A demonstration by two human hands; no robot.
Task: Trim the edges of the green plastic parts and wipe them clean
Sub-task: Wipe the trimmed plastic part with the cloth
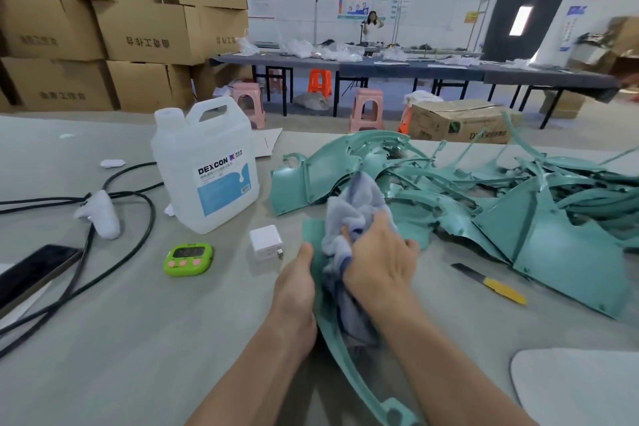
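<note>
Head: one cloth (352, 211), one gripped part (314, 235)

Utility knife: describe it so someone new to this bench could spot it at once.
Start at the heap of green plastic parts on the right of the grey table. Just in front of its near edge, right of the right hand, the utility knife lies flat. It is the only slim dark-and-yellow thing there.

The grey tabletop (138, 339) is carrying a clear jug (207, 169), a green timer (188, 259), a white charger (265, 242), a phone (31, 270), black cables (153, 214), a yellow-handled knife (491, 284) and, sprawling at right, a heap of green plastic parts (553, 235).
</note>
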